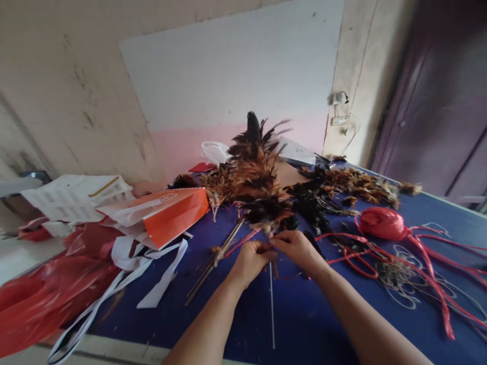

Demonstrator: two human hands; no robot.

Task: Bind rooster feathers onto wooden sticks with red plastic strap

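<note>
A feather duster head [255, 175] of brown and black feathers stands upright over the blue table [304, 314]. My left hand [249, 261] is closed round its base from the left. My right hand [299, 249] pinches the same base from the right, fingers pressed together. A thin stick [272, 309] runs from the base toward me. A red plastic string [243, 239] leads off left from under my hands.
Loose feathers [350, 185] lie in a pile at the back right. A red string ball [381, 223] with trailing strands and red scissors [359, 261] lie to the right. An orange paper bag [167, 213], white bags and red plastic bags [41, 294] crowd the left.
</note>
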